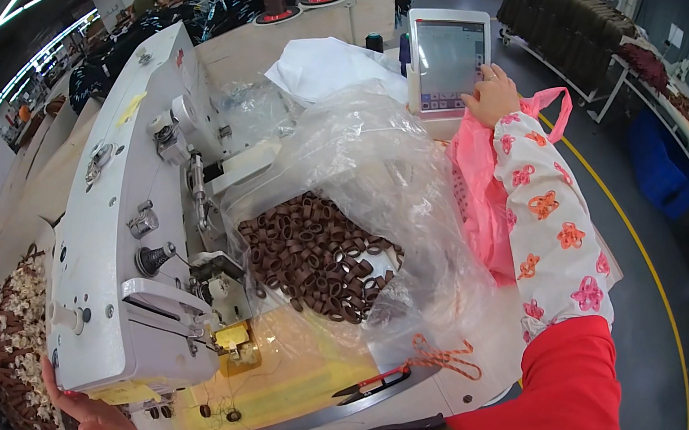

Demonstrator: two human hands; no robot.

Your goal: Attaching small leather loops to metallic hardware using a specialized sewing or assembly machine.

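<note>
My right hand [494, 96] reaches to the touch-screen panel [449, 64] at the back, fingertips at the right edge of its screen, holding nothing. At the lower left, my left hand [96, 418] rests with stretched fingers against the near end of the white sewing machine head [103, 266]; part of the hand is hidden behind it. Between them, a clear plastic bag [437, 231] lies spread open on the machine table, with a heap of small brown rings [302, 249] on it. A few small brown pieces [233, 416] lie on the yellow plate [291, 370] near the needle area.
Red-handled thread snips [376, 382] with an orange cord lie near the table's front edge. A pink plastic bag [481, 188] hangs beside my right sleeve. Thread cones [275, 1] stand at the back. A blue bin [661, 163] and racks of garments stand across the floor.
</note>
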